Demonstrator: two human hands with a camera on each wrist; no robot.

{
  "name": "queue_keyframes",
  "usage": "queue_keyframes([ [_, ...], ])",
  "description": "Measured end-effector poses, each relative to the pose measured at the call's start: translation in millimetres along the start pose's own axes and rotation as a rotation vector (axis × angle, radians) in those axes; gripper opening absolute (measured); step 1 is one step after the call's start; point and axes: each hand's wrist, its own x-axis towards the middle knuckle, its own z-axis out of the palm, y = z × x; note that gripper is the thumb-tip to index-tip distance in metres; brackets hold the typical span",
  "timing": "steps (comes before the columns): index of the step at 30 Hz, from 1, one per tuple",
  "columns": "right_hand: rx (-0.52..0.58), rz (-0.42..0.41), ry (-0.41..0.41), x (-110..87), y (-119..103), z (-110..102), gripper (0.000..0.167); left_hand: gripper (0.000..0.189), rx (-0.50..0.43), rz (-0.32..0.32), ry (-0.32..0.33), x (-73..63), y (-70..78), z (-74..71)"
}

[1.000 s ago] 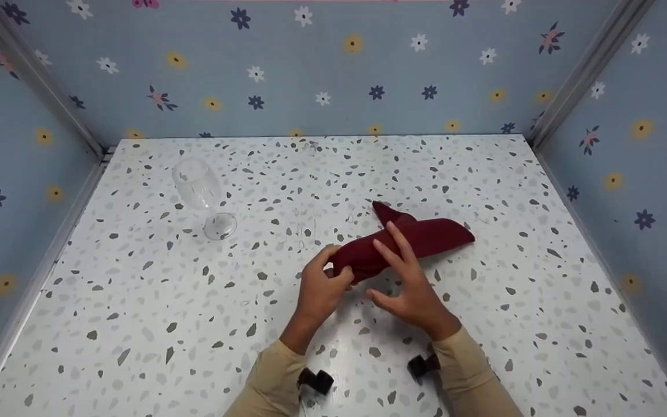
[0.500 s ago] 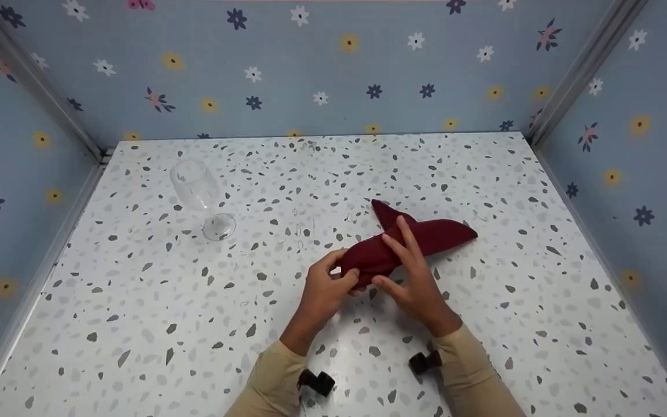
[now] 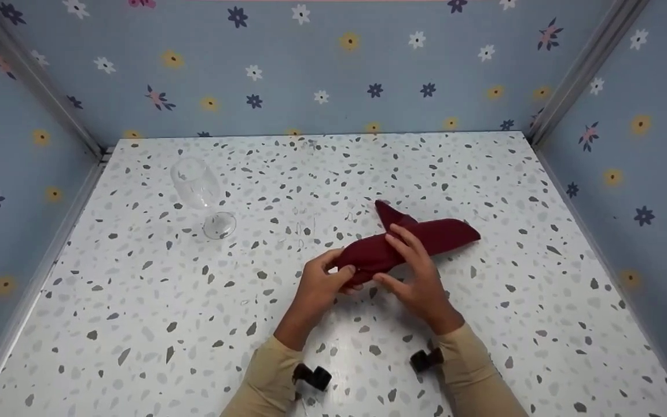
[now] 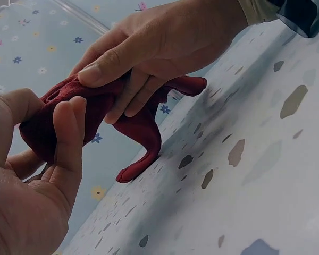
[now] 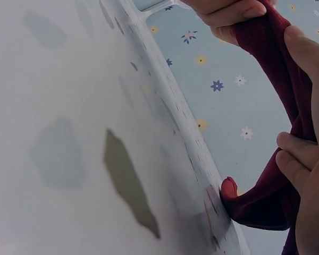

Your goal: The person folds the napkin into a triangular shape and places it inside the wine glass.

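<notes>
A dark red cloth napkin (image 3: 443, 236), folded into a long bundle, is held a little right of the table's middle with its far tips reaching away. My left hand (image 3: 321, 284) pinches its near end between thumb and fingers. Farther along the bundle, my right hand (image 3: 420, 281) grips it, the fingers over the top and the thumb at the near side. From the left wrist view, the right thumb presses on the gathered cloth (image 4: 58, 122), and some fingers of both hands are hidden behind it. One tip of the napkin (image 5: 255, 210) curls close to the tabletop.
A clear stemmed glass (image 3: 197, 185) stands upright at the back left, apart from the hands. The speckled white table (image 3: 136, 289) is closed in by flowered blue panels (image 3: 333, 69) at the back and sides. Black wrist cameras (image 3: 313, 377) sit by both sleeves.
The right hand's fingers, more spread earlier, now lie closer together on the napkin, and its thumb has come up against the cloth. The bundle has shifted slightly right.
</notes>
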Motion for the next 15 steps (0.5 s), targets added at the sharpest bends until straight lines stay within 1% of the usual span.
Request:
queue_keyframes([
  [6, -0.036, -0.033, 0.039, 0.4, -0.6, -1.3, 0.072, 0.034, -0.047, -0.046, 0.009, 0.1, 0.5, -1.4],
  [10, -0.053, -0.066, 0.036, 0.7, -0.8, -2.2, 0.067, 0.035, -0.088, -0.088, 0.018, 1.0, -0.3, -2.5],
  [15, -0.059, -0.102, 0.016, 1.3, 0.9, -2.8, 0.063, 0.036, -0.192, -0.131, 0.026, 0.4, 0.7, -2.4],
])
